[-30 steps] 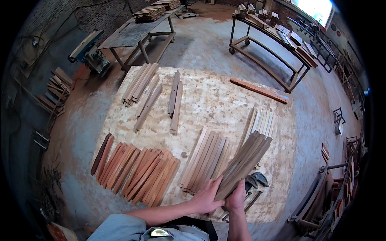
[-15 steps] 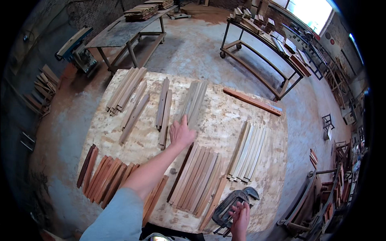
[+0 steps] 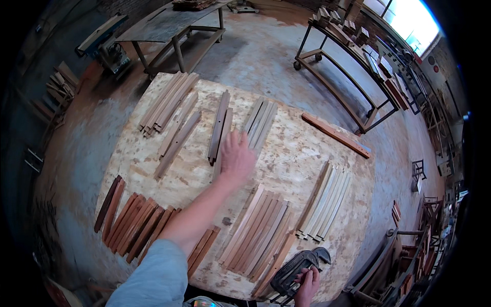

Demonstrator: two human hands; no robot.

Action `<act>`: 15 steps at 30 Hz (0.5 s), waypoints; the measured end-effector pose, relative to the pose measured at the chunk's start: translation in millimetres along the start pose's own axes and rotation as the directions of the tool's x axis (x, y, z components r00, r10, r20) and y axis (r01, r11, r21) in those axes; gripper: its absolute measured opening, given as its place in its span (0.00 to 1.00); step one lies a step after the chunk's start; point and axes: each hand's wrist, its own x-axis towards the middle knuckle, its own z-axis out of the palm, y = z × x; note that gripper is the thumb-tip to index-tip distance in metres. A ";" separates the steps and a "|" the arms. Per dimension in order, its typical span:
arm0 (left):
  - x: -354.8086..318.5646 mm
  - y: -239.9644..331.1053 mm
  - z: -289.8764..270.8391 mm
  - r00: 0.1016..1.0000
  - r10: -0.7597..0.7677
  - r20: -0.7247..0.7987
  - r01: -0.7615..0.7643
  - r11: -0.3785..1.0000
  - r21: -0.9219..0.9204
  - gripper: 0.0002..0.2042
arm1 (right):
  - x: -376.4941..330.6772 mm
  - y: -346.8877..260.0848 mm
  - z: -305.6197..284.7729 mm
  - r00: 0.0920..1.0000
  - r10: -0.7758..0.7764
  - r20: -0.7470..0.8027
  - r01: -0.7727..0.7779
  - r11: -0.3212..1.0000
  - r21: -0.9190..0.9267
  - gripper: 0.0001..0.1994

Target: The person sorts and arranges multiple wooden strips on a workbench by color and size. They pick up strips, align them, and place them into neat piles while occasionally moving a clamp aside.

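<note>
My left hand (image 3: pixel 238 157) reaches over the middle of a stained wooden board (image 3: pixel 179 204), its fingers stretched forward and slightly blurred. It lies between a small group of brown wood strips (image 3: pixel 219 125) and a bundle of greyish strips (image 3: pixel 263 123), partly covering both; whether it touches them I cannot tell. Close to the near right edge, my right hand (image 3: pixel 308 286) is closed with fingers and thumb together; what it holds, if anything, is hidden. Beside it lie dark metal clamps (image 3: pixel 291 272). Pinkish-brown strips (image 3: pixel 255 230) and pale strips (image 3: pixel 325 202) lie nearby.
Reddish strips (image 3: pixel 135 225) line the near left, with light brown strips (image 3: pixel 169 105) at the far left. A single reddish bar (image 3: pixel 335 134) lies far right. Beyond stand a metal-topped table (image 3: pixel 169 23) and a wheeled rack (image 3: pixel 337 77) loaded with wood.
My left hand has moved off the greyish strips, leftward toward the brown ones. My right hand's fingers have drawn together beside the clamps. The whole view has shifted a little.
</note>
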 end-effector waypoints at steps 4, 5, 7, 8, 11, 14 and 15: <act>10.4 -79.1 -19.1 0.967 -0.248 0.052 0.251 0.966 -0.062 0.20 | 9.9 8.6 6.5 0.996 0.092 -0.012 -0.090 0.990 0.112 0.09; 11.7 -96.3 -18.6 0.938 -0.318 0.136 0.327 0.944 -0.049 0.19 | 12.1 12.9 8.3 0.995 0.096 -0.012 -0.094 0.990 0.100 0.09; 14.6 -111.2 -16.3 0.872 -0.410 0.269 0.437 0.898 -0.050 0.18 | 16.2 22.3 10.3 0.995 0.102 -0.013 -0.101 0.992 0.075 0.09; 16.3 -112.6 -16.6 0.844 -0.432 0.318 0.475 0.877 -0.069 0.18 | 17.3 24.3 11.2 0.995 0.102 -0.014 -0.101 0.992 0.075 0.09; 22.4 -106.7 -22.8 0.784 -0.460 0.416 0.527 0.848 -0.057 0.19 | 17.2 23.9 14.0 0.995 0.101 -0.021 -0.099 0.992 0.072 0.09; 30.0 -102.5 -23.5 0.757 -0.476 0.448 0.546 0.837 -0.035 0.17 | 16.9 18.6 19.2 0.995 0.092 -0.029 -0.090 0.993 0.070 0.09; 32.6 -103.5 -23.3 0.751 -0.477 0.457 0.548 0.836 -0.028 0.17 | 17.1 17.3 20.7 0.995 0.090 -0.033 -0.088 0.994 0.066 0.08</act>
